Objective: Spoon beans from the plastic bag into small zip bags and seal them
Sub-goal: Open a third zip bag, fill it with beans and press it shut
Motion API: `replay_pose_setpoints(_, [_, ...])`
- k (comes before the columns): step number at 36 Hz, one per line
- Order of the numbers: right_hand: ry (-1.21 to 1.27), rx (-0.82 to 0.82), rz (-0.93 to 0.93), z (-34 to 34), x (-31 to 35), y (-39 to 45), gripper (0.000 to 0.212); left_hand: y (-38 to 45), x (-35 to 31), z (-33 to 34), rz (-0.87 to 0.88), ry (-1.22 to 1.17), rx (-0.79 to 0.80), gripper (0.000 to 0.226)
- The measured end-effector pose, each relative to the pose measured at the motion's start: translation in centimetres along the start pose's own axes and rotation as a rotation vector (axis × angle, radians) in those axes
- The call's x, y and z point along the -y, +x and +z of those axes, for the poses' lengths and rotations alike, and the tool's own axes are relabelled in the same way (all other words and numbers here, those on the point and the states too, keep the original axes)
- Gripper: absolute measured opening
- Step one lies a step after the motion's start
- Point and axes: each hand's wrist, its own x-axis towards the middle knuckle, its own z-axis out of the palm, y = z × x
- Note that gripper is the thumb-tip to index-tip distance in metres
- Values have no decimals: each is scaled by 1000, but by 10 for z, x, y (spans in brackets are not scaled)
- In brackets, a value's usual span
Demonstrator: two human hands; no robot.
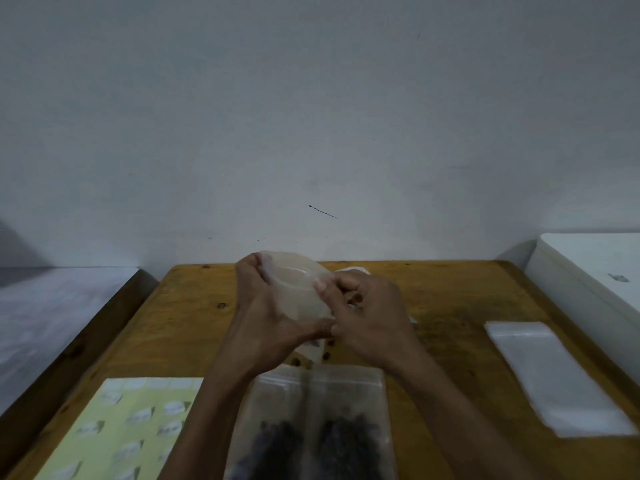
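Two hands held one small empty zip bag (pixel 297 289) above the wooden table (pixel 450 292) at mid-frame. The left hand (pixel 263 313) gripped its left edge, and the right hand (pixel 363 317) pinched its right edge. The bag's mouth gaped upward and its long axis ran upper left to lower right. Two filled bags (pixel 318 427) of dark beans lay side by side at bottom centre, long axes up the frame. One stack of empty bags (pixel 550 375) lay at right, one sticker sheet (pixel 121 427) at lower left, and a few loose beans (pixel 326 356) below the hands.

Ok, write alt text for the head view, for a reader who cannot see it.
Both hands, left and right, hold an empty zip bag above a wooden table. Two filled bags of dark beans lie nearest the camera, a sticker sheet to their left, and a stack of empty bags to the right.
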Motion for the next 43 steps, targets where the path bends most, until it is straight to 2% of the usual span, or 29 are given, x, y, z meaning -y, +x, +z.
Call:
replay_pose_setpoints(2, [-24, -25, 6, -2, -3, 1, 29, -3, -4, -4, -28, -41, 24, 100])
replay_pose_setpoints(6, [-34, -8, 40, -12, -6, 3, 29, -2, -1, -11, -90, -182, -39, 47])
replay_pose_setpoints(9, [6, 20, 53, -17, -7, 2, 24, -1, -2, -13, -117, -261, 19, 36])
replay_pose_setpoints(12, [176, 15, 91, -20, -6, -2, 26, -3, -6, -9, -131, -346, 99, 27])
replay_pose_setpoints(15, [343, 49, 159, -21, -2, -4, 29, -4, -7, -2, -123, -445, 80, 27])
replay_pose_setpoints(22, [529, 60, 297, -19, -1, -6, 27, -4, -12, 5, -130, -566, 65, 35])
replay_pose_setpoints(27, [478, 31, 269, -16, -2, -8, 35, -6, -14, 8, -138, -563, 91, 29])
replay_pose_setpoints(34, [521, 12, 262, -12, -3, -13, 28, -7, -13, 11, -158, -588, 80, 24])
replay_pose_setpoints(39, [518, 94, 304, -19, -3, -14, 37, -7, -11, 4, -137, -552, 100, 29])
replay_pose_setpoints(43, [553, -1, 344, -23, -7, -12, 32, -4, -6, -5, -149, -566, 48, 31])
